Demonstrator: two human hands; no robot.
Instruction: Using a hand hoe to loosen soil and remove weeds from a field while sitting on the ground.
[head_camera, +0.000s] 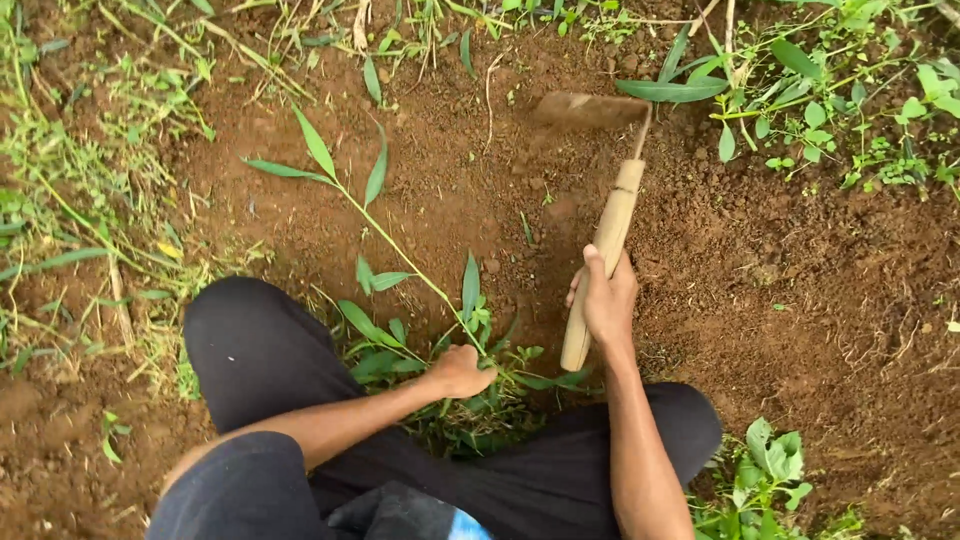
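My right hand (607, 297) grips the pale wooden handle (604, 250) of a short hoe. Its soil-covered blade (588, 108) rests on the red-brown earth near the top of the view. My left hand (460, 370) is closed around the base of a leafy green weed (400, 260), whose long stalk leans up and to the left. I squat over the spot, black trousers (260, 350) covering both knees.
Loose bare soil (800, 300) fills the middle and right. Grass and dry stems (90, 200) line the left edge. Broad-leaved weeds (850, 90) grow at the top right, and another small plant (765, 470) sits by my right knee.
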